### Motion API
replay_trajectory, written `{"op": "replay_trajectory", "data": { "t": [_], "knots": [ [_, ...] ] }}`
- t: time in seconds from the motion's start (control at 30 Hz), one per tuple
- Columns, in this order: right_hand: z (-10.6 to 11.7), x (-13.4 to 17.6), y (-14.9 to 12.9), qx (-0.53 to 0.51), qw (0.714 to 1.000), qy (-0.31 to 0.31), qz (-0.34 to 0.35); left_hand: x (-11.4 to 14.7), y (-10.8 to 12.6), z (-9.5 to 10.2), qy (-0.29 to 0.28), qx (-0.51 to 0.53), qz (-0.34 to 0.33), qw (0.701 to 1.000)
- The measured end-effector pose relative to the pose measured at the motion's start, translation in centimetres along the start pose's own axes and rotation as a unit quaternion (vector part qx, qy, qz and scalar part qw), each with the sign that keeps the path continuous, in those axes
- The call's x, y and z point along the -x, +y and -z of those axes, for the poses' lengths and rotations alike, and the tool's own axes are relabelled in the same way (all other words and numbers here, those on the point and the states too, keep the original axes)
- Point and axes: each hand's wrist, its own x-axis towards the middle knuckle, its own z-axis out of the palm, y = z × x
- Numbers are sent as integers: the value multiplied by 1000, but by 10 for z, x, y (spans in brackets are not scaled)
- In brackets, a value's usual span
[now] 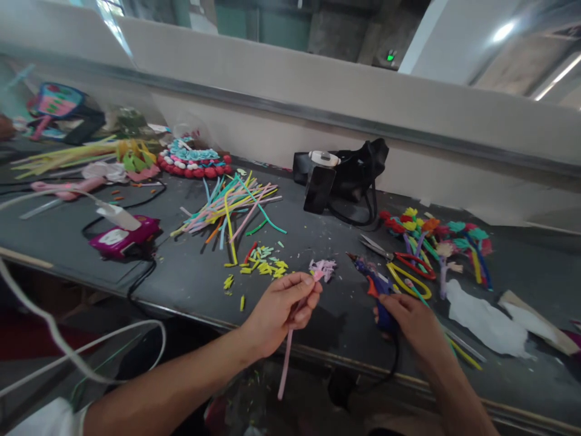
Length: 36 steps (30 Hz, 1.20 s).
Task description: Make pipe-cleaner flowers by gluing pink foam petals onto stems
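Note:
My left hand (pixel 290 306) pinches a pink pipe cleaner (pixel 285 366) near its top, and the stem hangs down past the table's edge. A paler pink tip pokes out above the fingers, in front of a small heap of lilac pieces (pixel 327 269). On the right, my right hand (pixel 406 318) is wrapped round a blue glue gun (pixel 385 312) with an orange trigger. Its nozzle points up and left, apart from the pink stem. Just beyond the glue gun lie scissors (pixel 411 269) with red and yellow handles. Short yellow cut pieces (pixel 267 267) are scattered left of the lilac heap.
Long coloured pipe cleaners (pixel 227 209) lie piled behind the cut pieces. A purple power strip (pixel 122 236) with cables sits at left. A black bag (pixel 358 172) and a black box (pixel 319 188) stand by the partition. Finished-looking flowers (pixel 422 227) and white tissue (pixel 483 321) lie at right.

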Motion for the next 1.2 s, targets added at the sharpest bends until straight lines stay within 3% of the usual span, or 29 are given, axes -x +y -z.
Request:
{"op": "replay_trajectory", "data": {
  "t": [0.13,0.23,0.33,0.5,0.67,0.87,1.2],
  "knots": [
    [-3,13,-5,-294,947,-93,-90,-1,1,1,-5,15,-6,1000],
    [-9,23,-9,-379,911,-111,-117,-1,2,2,-25,20,-10,999],
    [-13,33,-15,-395,913,-79,-65,0,3,3,-33,17,-11,999],
    [-9,48,-14,-350,926,-122,64,1,4,5,-30,5,-21,999],
    [-1,51,3,-244,954,-106,140,2,4,3,-14,-25,-28,999],
    [-12,68,3,-105,986,-2,131,4,3,1,-4,-64,-44,997],
    [-17,82,-2,-10,983,79,164,8,4,-2,12,-112,-63,992]
  ]
}}
